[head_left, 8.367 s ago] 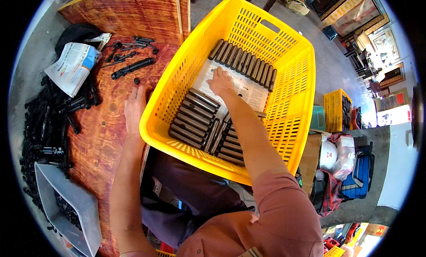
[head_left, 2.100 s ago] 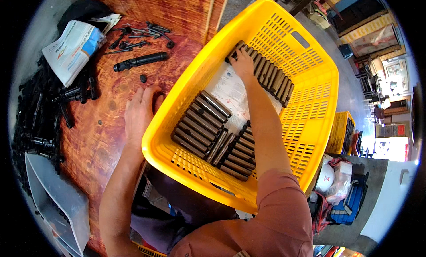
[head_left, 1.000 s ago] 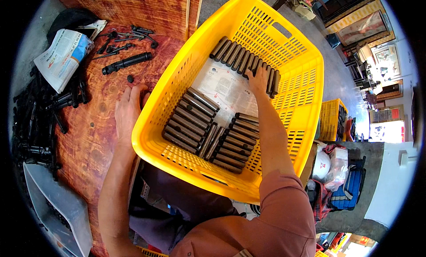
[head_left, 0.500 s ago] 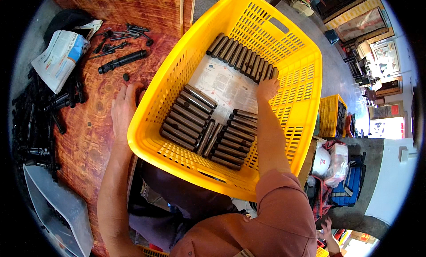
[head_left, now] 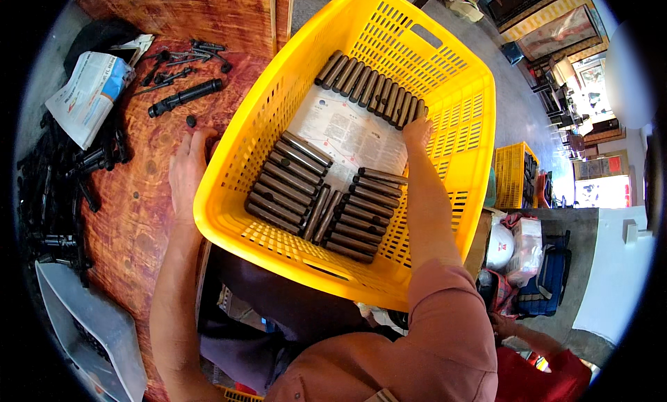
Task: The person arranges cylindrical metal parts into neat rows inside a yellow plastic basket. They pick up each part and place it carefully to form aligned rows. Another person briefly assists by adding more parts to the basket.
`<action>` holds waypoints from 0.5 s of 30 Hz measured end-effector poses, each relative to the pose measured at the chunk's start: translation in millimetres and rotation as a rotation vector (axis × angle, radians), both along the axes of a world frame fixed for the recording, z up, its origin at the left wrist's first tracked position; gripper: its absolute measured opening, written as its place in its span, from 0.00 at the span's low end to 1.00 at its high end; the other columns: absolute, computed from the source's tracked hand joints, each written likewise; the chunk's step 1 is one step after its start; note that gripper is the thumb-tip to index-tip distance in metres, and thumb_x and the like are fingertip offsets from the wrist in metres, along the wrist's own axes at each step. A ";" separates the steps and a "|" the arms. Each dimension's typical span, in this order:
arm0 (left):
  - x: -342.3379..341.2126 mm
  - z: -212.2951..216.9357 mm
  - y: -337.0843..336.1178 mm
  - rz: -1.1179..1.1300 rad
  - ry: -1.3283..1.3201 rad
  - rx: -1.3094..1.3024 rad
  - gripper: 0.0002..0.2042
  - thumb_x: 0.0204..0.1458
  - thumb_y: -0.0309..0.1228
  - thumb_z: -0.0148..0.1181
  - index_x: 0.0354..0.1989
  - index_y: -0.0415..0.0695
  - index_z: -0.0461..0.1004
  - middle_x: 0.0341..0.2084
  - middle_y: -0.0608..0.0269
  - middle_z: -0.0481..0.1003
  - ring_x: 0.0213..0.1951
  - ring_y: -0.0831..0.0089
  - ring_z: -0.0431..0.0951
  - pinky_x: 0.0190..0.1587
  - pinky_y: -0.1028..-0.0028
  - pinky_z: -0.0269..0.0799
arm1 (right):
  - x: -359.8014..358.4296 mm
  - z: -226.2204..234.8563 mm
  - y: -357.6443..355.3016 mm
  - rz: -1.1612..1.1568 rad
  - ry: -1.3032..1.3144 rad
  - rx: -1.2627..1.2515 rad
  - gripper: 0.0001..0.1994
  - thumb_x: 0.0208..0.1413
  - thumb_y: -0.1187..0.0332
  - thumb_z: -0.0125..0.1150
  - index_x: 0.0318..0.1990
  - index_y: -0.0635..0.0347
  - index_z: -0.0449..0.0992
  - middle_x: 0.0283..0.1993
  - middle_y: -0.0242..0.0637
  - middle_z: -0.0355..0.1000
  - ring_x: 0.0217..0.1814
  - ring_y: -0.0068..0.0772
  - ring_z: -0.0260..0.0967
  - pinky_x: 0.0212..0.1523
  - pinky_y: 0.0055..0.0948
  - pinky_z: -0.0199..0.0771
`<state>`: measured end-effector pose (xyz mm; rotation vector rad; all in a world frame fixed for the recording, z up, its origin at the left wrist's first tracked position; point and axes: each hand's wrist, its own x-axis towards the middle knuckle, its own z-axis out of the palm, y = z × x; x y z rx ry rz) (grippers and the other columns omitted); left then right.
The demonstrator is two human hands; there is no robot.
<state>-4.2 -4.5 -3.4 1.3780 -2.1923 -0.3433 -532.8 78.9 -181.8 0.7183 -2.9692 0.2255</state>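
A yellow plastic basket [head_left: 458, 131] stands tilted in front of me, its floor lined with printed paper [head_left: 340, 128]. Inside, dark metal tubes lie in groups: a row [head_left: 368, 87] along the far side, a stack [head_left: 281, 194] at near left, another [head_left: 361, 218] at near right, and two tubes [head_left: 322, 214] between these. My right hand [head_left: 417, 133] reaches in, its fingers closed at the right end of the far row, on the last tube; part of the grip is hidden. My left hand [head_left: 186, 169] lies on the wooden table beside the basket's left wall, fingers stretched out, holding nothing.
On the reddish table [head_left: 132, 228] are a black cylindrical part [head_left: 185, 98], a small black cap [head_left: 191, 121], bolts, a heap of black parts [head_left: 48, 187], folded newspaper [head_left: 90, 96] and a grey bin [head_left: 90, 325]. Another person's red sleeve [head_left: 549, 378] shows at lower right.
The view has shifted slightly, moving the basket a little left in the picture. My hands keep nearly the same places. At lower right, the other person's arm and red sleeve have come further into view.
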 end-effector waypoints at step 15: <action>5.2 -5.3 -0.9 0.016 -0.037 0.058 0.12 0.58 0.35 0.58 0.48 0.45 0.73 0.40 0.48 0.75 0.42 0.45 0.75 0.44 0.52 0.69 | 46.8 17.4 0.4 -0.046 -0.120 0.017 0.34 0.59 0.66 0.58 0.70 0.70 0.54 0.71 0.56 0.57 0.72 0.56 0.57 0.67 0.47 0.66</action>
